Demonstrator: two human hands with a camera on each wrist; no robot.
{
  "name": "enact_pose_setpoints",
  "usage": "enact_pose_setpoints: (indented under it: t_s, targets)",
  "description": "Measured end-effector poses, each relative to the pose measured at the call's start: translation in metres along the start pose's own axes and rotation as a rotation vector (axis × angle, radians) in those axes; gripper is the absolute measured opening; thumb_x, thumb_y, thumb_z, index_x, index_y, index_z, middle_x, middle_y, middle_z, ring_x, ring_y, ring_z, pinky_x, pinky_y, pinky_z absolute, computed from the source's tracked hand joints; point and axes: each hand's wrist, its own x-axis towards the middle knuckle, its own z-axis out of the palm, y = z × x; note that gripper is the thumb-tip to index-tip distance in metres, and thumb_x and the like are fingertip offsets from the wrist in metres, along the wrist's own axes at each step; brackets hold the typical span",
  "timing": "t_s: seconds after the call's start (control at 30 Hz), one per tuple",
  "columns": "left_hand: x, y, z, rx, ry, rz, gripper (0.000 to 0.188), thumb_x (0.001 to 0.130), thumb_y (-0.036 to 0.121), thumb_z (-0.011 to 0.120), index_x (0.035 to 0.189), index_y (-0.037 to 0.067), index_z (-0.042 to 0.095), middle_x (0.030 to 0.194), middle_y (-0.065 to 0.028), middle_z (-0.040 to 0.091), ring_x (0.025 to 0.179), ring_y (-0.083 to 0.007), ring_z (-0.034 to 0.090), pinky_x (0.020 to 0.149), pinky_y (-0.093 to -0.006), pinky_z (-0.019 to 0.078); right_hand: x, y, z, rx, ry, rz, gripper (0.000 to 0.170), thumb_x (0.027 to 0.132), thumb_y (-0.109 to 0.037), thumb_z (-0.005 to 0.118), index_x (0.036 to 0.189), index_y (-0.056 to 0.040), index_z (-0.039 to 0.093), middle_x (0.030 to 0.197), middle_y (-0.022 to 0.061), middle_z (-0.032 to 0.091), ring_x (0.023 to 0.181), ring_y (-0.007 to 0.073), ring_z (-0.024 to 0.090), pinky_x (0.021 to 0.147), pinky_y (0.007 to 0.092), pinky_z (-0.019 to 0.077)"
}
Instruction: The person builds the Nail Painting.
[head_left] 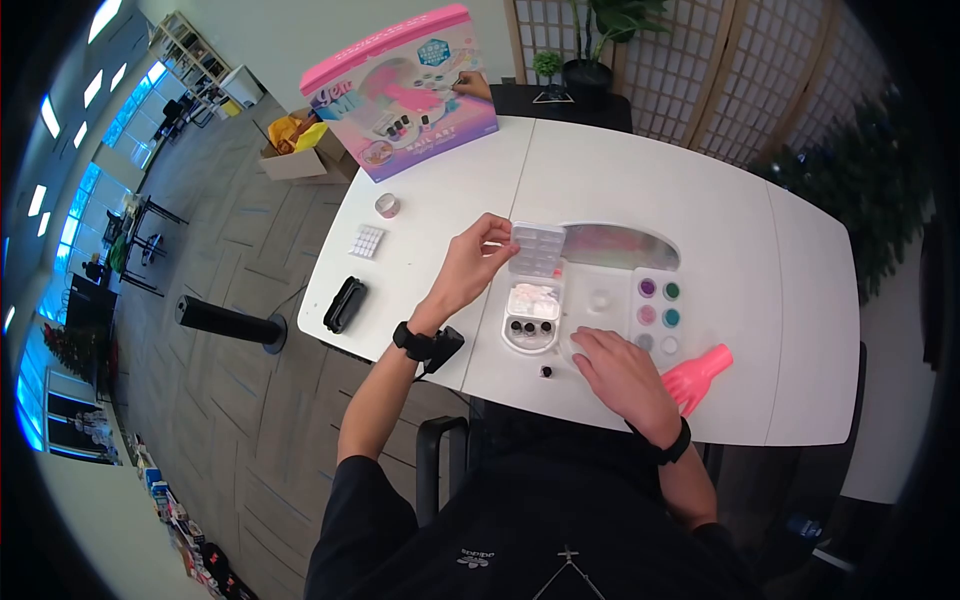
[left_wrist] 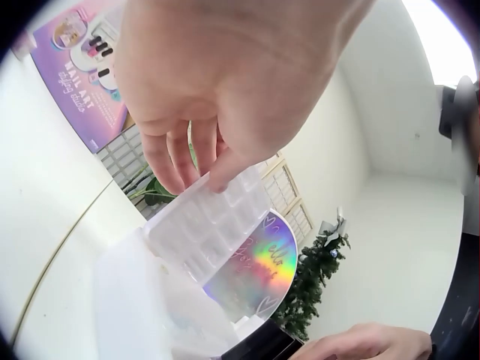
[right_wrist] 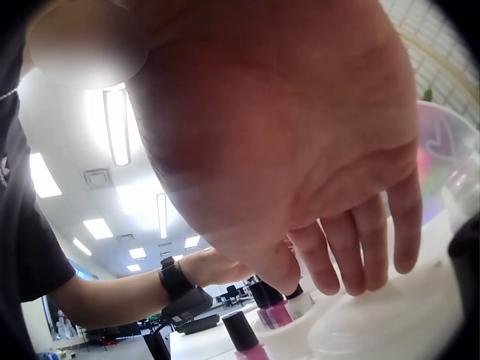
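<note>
A clear compartment tray [head_left: 537,250] stands tilted up behind the white nail station, its top left edge pinched between the left hand's [head_left: 474,262] thumb and fingers. In the left wrist view the tray [left_wrist: 214,225] shows rows of square wells, with the left hand [left_wrist: 217,90] above it. The right hand [head_left: 628,378] rests with straight fingers on the station's front part; in the right wrist view the right hand [right_wrist: 300,135] has fingertips on the white surface. Dark-capped bottles [head_left: 530,328] sit in a holder below a compartment of pale pieces [head_left: 534,300]. Another bottle [head_left: 546,371] stands in front.
Glitter pots [head_left: 647,288] are at the station's right, beside a pink model hand [head_left: 700,376]. An iridescent panel [head_left: 622,246] stands at the back. On the left are a small jar [head_left: 387,205], a white pack [head_left: 366,241], a black case [head_left: 345,305] and the product box [head_left: 405,95].
</note>
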Motion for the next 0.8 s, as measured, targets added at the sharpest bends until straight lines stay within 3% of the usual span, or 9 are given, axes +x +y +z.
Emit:
enact_pose_setpoints:
  t_s: [0.27, 0.57, 0.8]
  targets:
    - [0.006, 0.006, 0.006, -0.040, -0.050, -0.084, 0.027, 0.105, 0.006, 0.076, 0.129, 0.002, 0.063, 0.110, -0.0073, 0.080, 0.100, -0.0123, 0.075, 0.089, -0.0271, 0.0595, 0.000, 0.001, -0.001, -0.002, -0.021, 0.035, 0.030, 0.106, -0.019, 0.067, 0.129, 0.0008, 0.068, 0.130, 0.0151, 0.076, 0.119, 0.0328, 0.073, 0.097, 0.0458, 0.0613]
    - [0.006, -0.008, 0.002, 0.057, -0.056, -0.136, 0.045, 0.105, 0.010, 0.078, 0.143, 0.001, 0.056, 0.110, -0.0138, 0.083, 0.108, -0.0190, 0.079, 0.097, -0.0329, 0.0595, -0.003, 0.004, 0.004, 0.010, -0.007, 0.045, 0.030, 0.108, -0.020, 0.065, 0.130, 0.0009, 0.069, 0.133, 0.0155, 0.076, 0.121, 0.0335, 0.073, 0.096, 0.0466, 0.0617]
    - [-0.003, -0.008, 0.002, 0.172, -0.035, -0.093, 0.061, 0.103, 0.013, 0.081, 0.155, 0.004, 0.050, 0.113, -0.0164, 0.083, 0.107, -0.0216, 0.079, 0.095, -0.0351, 0.0624, -0.011, 0.003, -0.021, 0.146, 0.022, 0.119, 0.026, 0.110, -0.021, 0.063, 0.125, -0.0016, 0.072, 0.126, 0.0143, 0.076, 0.108, 0.0350, 0.075, 0.092, 0.0466, 0.0610]
